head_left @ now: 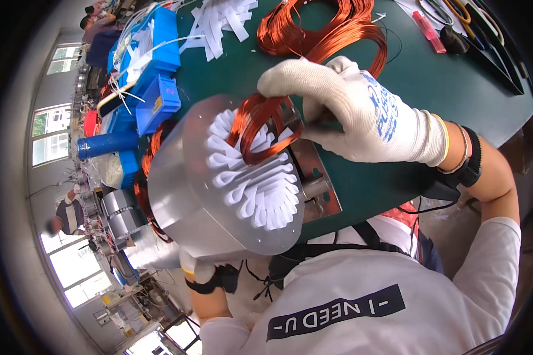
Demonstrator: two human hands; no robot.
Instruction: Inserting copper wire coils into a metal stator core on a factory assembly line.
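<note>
A large silvery metal stator core (180, 171) lies on its side on the green table, its round end turned right. White folded insulation strips (266, 195) stick out as loops from the slots of that end. My right hand (358, 112), in a white knitted glove, pinches a copper wire coil (241, 124) between thumb and fingers. The coil hangs in front of the upper loops, partly covering them. My left hand (200, 271), gloved as well, is behind the core's lower side. Only its cuff and wrist show; its fingers are hidden.
Bundles of copper wire (337, 41) and loose white strips (222, 26) lie on the green table (391, 183) at the back. Blue bins (159, 103) and a blue roll (108, 145) stand left. Tools in a black tray (494, 53) lie far right. Other people are at the far left.
</note>
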